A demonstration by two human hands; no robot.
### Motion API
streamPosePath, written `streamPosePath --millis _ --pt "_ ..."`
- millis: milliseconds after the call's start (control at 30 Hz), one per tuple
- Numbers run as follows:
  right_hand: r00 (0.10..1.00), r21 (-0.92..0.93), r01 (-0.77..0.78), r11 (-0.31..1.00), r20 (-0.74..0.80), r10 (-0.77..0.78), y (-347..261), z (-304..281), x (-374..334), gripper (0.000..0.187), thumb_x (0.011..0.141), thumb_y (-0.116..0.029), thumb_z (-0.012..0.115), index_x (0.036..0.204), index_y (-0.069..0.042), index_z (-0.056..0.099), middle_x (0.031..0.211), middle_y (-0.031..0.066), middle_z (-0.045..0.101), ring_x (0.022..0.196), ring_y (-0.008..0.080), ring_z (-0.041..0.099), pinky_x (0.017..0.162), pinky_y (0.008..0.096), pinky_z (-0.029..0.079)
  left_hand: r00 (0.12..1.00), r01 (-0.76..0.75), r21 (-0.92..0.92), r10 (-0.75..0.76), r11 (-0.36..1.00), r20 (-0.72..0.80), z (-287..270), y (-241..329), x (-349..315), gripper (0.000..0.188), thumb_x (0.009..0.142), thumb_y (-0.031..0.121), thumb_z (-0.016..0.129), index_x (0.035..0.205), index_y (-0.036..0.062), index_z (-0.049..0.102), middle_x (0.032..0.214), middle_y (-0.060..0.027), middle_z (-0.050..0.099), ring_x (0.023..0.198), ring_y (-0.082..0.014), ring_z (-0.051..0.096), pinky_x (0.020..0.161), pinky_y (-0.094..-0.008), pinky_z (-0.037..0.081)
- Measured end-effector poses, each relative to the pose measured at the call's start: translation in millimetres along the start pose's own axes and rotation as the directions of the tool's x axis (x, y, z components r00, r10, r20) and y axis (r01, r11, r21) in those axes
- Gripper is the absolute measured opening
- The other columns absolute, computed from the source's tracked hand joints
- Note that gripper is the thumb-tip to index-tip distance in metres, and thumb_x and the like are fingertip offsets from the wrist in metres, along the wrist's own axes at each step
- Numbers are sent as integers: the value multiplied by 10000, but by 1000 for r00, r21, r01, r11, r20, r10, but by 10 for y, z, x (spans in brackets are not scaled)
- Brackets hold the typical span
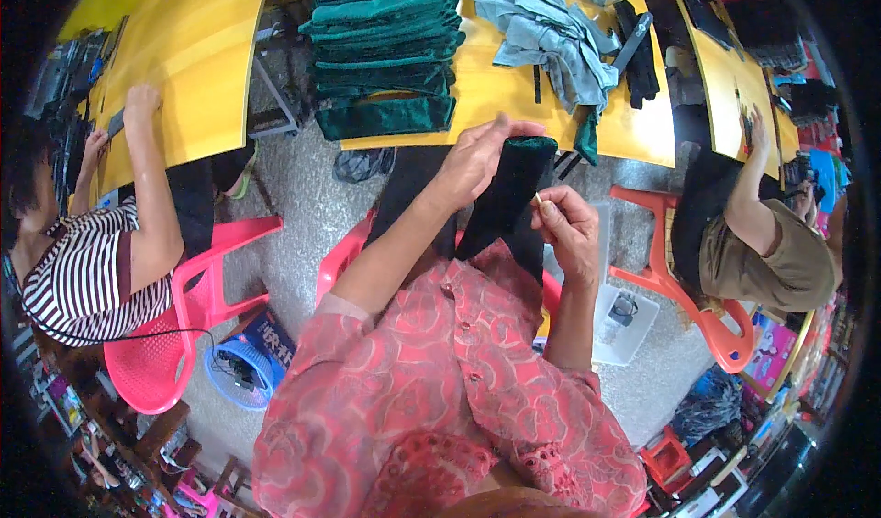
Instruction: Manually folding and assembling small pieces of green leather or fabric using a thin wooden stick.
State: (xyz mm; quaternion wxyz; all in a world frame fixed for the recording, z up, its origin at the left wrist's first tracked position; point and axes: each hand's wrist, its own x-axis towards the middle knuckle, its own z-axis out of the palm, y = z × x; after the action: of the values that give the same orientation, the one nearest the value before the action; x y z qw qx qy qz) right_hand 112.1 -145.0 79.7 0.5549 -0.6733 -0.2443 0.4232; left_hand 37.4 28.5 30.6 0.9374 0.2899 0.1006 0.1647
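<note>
A dark green velvet piece (532,143) hangs at the near table edge, its lower part dark above my lap. My left hand (473,165) grips its upper left side, fingers reaching along the top; the thumb is partly hidden. My right hand (571,229) is closed in a pinch around a thin, pale stick (538,198), just right of the velvet. The stick is too small for me to tell its exact kind. Beyond my left hand lies a stack of folded green velvet pieces (384,55) on the yellow table (500,105).
Grey-green cloth strips (551,36) are heaped at the table's right, beside black strips (640,77). Co-workers sit at yellow tables on the left (197,68) and right (725,59). A pink chair (151,357), an orange stool (656,261), a blue basket (240,371) and a clear bin (629,330) stand around me.
</note>
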Motion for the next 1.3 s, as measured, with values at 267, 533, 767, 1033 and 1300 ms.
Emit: streamPosePath --millis 267,533,767,1033,1300 --pt "995 149 37 988 -98 -23 -14 108 10 151 934 -165 576 989 -32 619 724 -20 585 575 25 450 492 170 340 934 -217 439 316 872 -165 136 94 -286 196 896 112 645 1037 -24 645 925 6 647 840 -44 554 746 -192 464" --pt "970 158 134 978 -223 -97 99 252 10 101 924 -129 595 953 -35 616 726 -4 589 557 20 470 461 146 310 901 -229 707 420 669 -106 252 170 -312 123 879 101 658 922 -14 652 781 17 649 726 -40 553 642 -212 466" --pt "942 284 167 944 -329 -68 200 350 34 105 926 -139 602 929 -35 615 707 -17 584 547 13 449 466 155 314 885 -256 830 466 495 -5 253 133 -325 116 878 101 650 864 -12 628 713 -50 632 668 -80 568 591 -250 460" --pt "966 105 73 992 -253 -45 144 308 45 111 934 -140 581 933 -34 616 700 -23 576 556 12 442 471 170 325 824 -289 745 553 601 -126 222 74 -277 111 881 91 645 913 -15 637 713 -27 629 645 -70 547 571 -241 447" --pt "956 141 65 988 -292 -21 188 372 68 120 938 -150 579 929 -36 616 688 -29 568 548 10 430 472 170 323 842 -266 802 534 536 -78 147 84 -291 121 886 85 637 957 -13 631 703 14 601 633 -49 511 560 -224 432"
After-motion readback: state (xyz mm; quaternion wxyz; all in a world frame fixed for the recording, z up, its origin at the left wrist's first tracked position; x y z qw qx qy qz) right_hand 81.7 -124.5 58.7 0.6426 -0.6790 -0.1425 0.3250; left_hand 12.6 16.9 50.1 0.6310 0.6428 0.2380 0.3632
